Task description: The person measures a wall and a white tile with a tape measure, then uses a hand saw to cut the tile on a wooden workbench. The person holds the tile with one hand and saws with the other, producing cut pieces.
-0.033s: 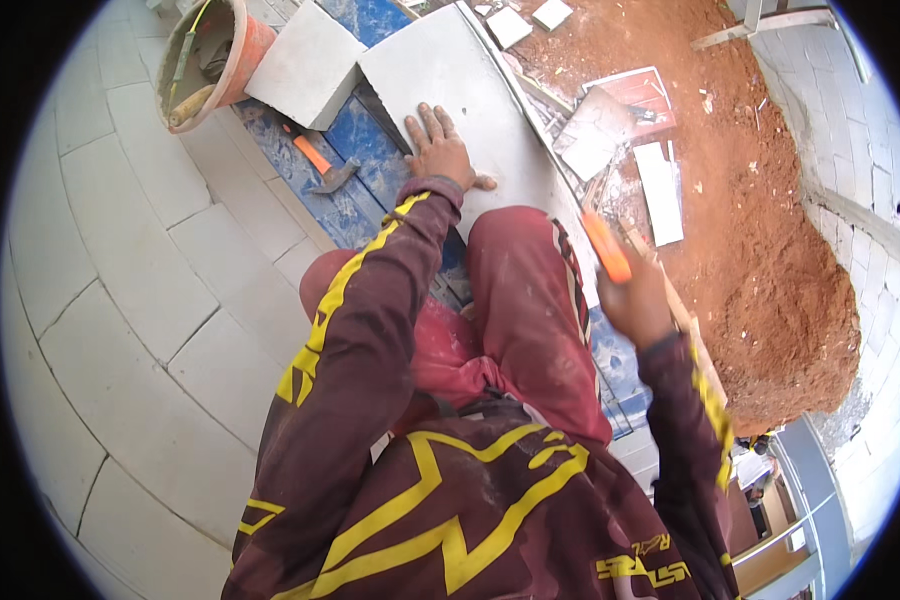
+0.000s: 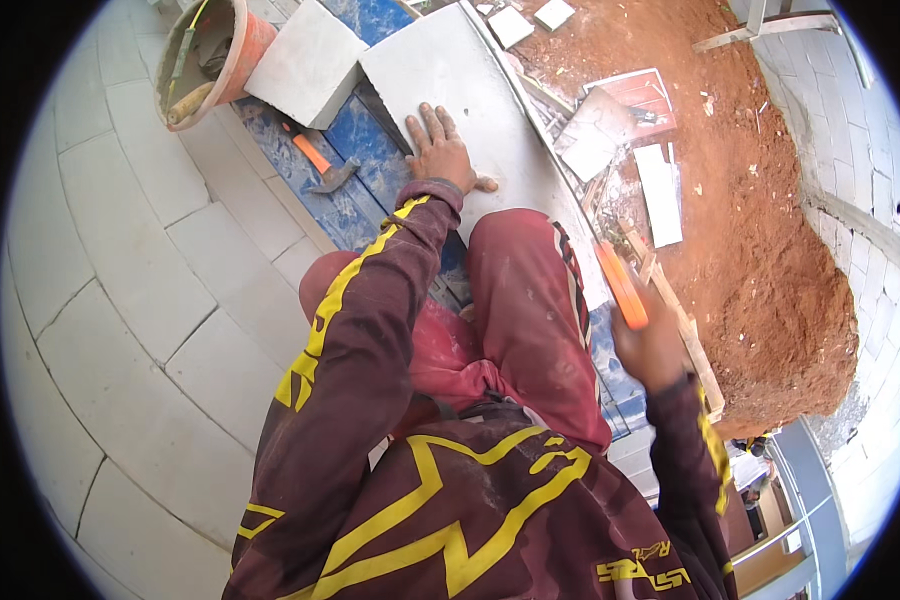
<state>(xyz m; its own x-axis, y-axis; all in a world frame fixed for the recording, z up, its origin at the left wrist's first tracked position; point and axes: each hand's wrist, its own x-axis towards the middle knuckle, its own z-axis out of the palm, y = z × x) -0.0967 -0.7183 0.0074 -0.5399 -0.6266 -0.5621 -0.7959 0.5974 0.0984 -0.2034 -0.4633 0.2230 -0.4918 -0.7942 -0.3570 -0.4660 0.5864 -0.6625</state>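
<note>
Apparently the step in hand is working along one side of a large white block (image 2: 455,65), with the left hand (image 2: 440,160) steadying it and the right hand (image 2: 652,338) wrapped around an orange-handled tool (image 2: 622,287), likely a saw; its blade is hard to make out. The left hand lies palm down on the block, fingers parted and thumb out. The next move probably calls for firm downward weight there and an even, straight stroke from the right. The block rests on the blue platform (image 2: 365,132), partly behind the right knee (image 2: 518,255); it looks pale, matte and flat-faced, with crisp edges and faint smudges, and would likely chip if forced.
</note>
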